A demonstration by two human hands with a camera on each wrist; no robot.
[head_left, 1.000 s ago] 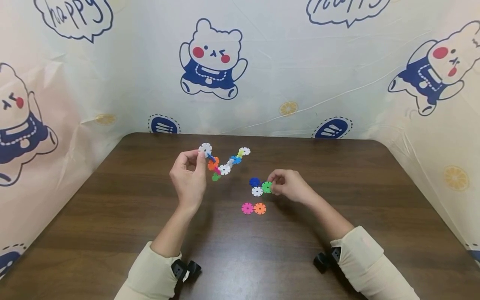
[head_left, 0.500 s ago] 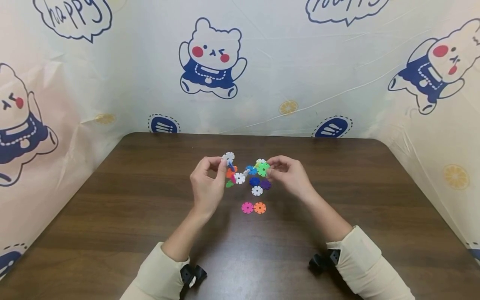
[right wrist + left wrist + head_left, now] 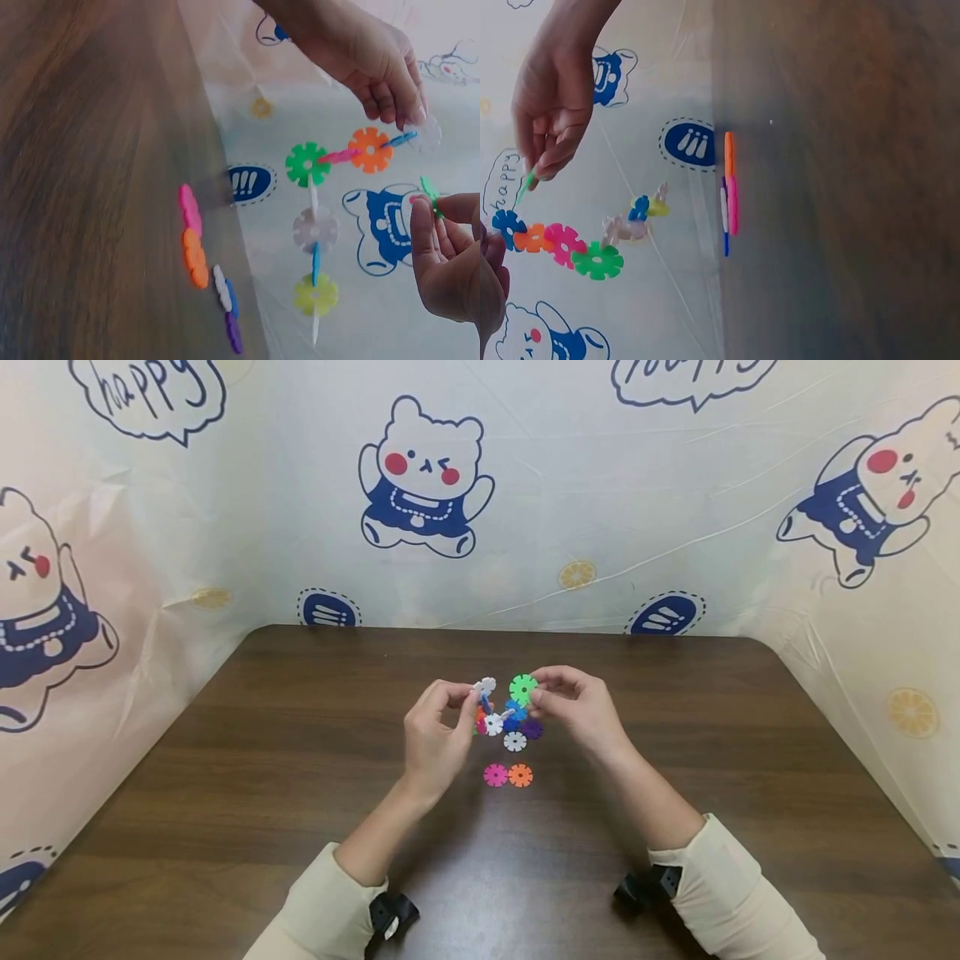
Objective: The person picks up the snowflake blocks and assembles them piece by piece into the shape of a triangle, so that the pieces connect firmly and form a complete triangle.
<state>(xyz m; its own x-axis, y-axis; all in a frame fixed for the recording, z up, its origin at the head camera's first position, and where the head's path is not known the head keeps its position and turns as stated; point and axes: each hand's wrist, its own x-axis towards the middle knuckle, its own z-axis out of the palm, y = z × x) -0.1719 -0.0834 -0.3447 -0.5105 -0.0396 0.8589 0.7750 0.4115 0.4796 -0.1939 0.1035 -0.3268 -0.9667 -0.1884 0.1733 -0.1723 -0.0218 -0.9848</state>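
Fingers of the left hand [image 3: 438, 735] pinch the white end of a snowflake-disc chain [image 3: 370, 150], held up over the worktop [image 3: 225, 793]; right hand [image 3: 581, 706] fingers pinch a green disc [image 3: 522, 690]. Looks partway: many discs joined, green one unattached. Off-chain, on worktop: pink disc [image 3: 496, 775], orange disc [image 3: 521, 775], white disc [image 3: 515, 742], dark blue disc [image 3: 511, 725], purple disc [image 3: 533, 729].

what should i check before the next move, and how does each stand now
1. Left hand holds the white disc ending the chain: ok.
2. Right hand pinches the loose green disc: ok.
3. The loose green disc joined to the chain: not ok, wrist views show them apart.
4. The chain lifted off the table: ok.
5. The loose green disc lined up for joining: cannot tell, wrist views show it nearly edge-on.
6. Pink disc and orange disc lying on the table: ok.
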